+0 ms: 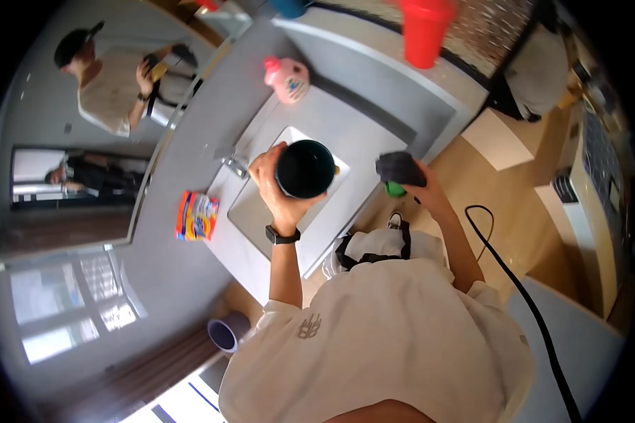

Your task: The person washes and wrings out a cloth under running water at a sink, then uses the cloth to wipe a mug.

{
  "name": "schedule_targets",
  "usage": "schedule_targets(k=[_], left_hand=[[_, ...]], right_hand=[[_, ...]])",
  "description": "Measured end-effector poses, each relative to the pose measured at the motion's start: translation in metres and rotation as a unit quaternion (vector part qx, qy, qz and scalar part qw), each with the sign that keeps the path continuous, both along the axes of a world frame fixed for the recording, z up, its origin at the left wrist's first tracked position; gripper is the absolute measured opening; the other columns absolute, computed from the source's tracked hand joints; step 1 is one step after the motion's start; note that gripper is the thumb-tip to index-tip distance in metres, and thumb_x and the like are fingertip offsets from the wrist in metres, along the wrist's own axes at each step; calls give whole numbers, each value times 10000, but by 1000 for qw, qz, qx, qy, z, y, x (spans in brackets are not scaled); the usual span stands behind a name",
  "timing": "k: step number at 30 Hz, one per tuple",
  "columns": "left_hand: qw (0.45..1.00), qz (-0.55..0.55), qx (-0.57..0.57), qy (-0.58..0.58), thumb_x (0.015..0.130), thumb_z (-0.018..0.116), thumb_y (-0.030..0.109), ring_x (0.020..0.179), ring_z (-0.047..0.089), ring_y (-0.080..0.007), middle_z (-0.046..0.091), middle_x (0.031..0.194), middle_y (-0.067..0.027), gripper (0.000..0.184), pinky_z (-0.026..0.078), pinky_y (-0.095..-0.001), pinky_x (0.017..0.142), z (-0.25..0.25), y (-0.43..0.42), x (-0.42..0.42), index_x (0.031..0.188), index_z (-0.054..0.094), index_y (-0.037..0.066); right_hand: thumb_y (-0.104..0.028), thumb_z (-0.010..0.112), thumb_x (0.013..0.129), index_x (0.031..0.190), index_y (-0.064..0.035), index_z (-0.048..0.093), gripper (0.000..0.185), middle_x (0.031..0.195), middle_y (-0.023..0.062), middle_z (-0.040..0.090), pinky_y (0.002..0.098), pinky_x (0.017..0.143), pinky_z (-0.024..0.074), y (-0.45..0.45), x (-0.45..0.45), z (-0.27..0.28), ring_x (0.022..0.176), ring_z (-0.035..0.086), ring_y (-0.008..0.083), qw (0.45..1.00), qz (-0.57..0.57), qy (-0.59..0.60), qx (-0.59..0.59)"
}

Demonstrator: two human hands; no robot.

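Observation:
My left hand [281, 189] is wrapped round a dark green cup [305, 169], its open mouth facing up at me. Under the cup lies the white sink basin [250, 215], with a metal faucet [231, 162] at its far left side. Out past the counter's right edge, my right hand [430, 189] grips a bunched dark grey cloth [401, 169]. A small green thing [395, 189] shows just below the cloth; its kind and whether I hold it too cannot be made out. Cup and cloth are apart.
A pink bottle [288, 80] stands at the counter's back, and a colourful orange packet [197, 216] lies by the left wall. On the ledge stands a red container [426, 32]. A mirror [85, 141] hangs left. A black cable [525, 296] runs at right; a bin [227, 331] stands below.

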State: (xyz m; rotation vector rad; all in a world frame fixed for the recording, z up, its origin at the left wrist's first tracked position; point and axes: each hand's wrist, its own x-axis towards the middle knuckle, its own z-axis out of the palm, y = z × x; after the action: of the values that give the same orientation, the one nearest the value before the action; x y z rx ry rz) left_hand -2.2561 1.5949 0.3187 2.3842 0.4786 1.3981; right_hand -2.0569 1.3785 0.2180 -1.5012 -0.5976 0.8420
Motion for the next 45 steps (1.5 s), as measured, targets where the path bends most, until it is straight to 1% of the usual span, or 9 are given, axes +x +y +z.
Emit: schedule_targets(k=[9, 13, 21, 27, 33, 36, 39, 43, 45], left_hand=[[989, -38, -126, 70, 477, 870, 221, 1069, 584, -353, 558, 1227, -193, 895, 486, -417, 898, 13, 11, -108, 1248, 445, 62], [960, -60, -254, 98, 544, 827, 202, 1047, 593, -369, 585, 1176, -206, 771, 475, -414, 897, 9, 6, -145, 1210, 480, 27], [976, 12, -117, 181, 592, 710, 117, 949, 573, -372, 589, 1073, -167, 620, 491, -427, 774, -40, -1, -203, 1175, 520, 22], [956, -8, 63, 286, 567, 684, 136, 953, 575, -276, 589, 1076, -86, 592, 466, -403, 830, -51, 16, -228, 1150, 583, 147], [964, 3, 209, 164, 705, 581, 104, 1014, 572, -281, 593, 1123, -74, 430, 480, -403, 844, -90, 66, -221, 1134, 588, 126], [971, -103, -26, 214, 710, 654, 167, 985, 581, -314, 621, 1080, -117, 434, 486, -395, 833, -100, 61, -203, 1134, 586, 104], [863, -296, -283, 296, 677, 794, 289, 888, 632, -318, 635, 1002, -198, 571, 503, -395, 782, -118, 52, -200, 1147, 562, 63], [469, -471, -645, 377, 837, 610, 28, 945, 616, -179, 624, 1066, -83, 331, 492, -327, 856, -126, 47, -203, 1161, 550, -4], [648, -606, -293, 356, 850, 586, 36, 990, 599, -196, 611, 1078, -75, 345, 476, -341, 886, -167, 59, -218, 1189, 532, 1]], right_hand=[[-449, 703, 726, 1333, 17, 414, 817, 1302, 155, 474, 343, 1021, 340, 82, -80, 123, 1196, 472, 220, 877, 234, 211, 361], [-205, 745, 676, 1117, 18, 509, 548, 1203, 164, 522, 405, 981, 389, 117, -131, 148, 1131, 503, 314, 824, 341, -410, 192], [-246, 724, 647, 1085, 14, 523, 548, 1118, 178, 558, 449, 1040, 322, 132, -243, 81, 1122, 507, 320, 776, 431, -455, 63], [-191, 684, 619, 1050, 6, 550, 492, 1076, 225, 577, 476, 1030, 292, 128, -283, 14, 1111, 484, 366, 821, 385, -407, 109], [-91, 689, 620, 952, -26, 605, 349, 895, 137, 651, 398, 924, 399, 146, -319, 14, 828, 584, 331, 974, 138, 180, -7], [-98, 663, 629, 779, -19, 589, 185, 859, 189, 636, 365, 727, 478, 133, -284, -17, 794, 594, 352, 890, 230, -392, -43], [-270, 700, 665, 681, -33, 615, 253, 708, 206, 615, 447, 682, 475, 122, -250, -2, 728, 605, 376, 841, 424, -321, -100], [-308, 675, 802, 699, -35, 611, 299, 646, 159, 593, 435, 565, 424, 88, -246, 12, 660, 576, 363, 797, 490, -347, 68], [-293, 658, 826, 740, -6, 598, 306, 654, 177, 585, 432, 551, 415, 79, -246, 20, 651, 568, 367, 820, 472, -312, 85]])
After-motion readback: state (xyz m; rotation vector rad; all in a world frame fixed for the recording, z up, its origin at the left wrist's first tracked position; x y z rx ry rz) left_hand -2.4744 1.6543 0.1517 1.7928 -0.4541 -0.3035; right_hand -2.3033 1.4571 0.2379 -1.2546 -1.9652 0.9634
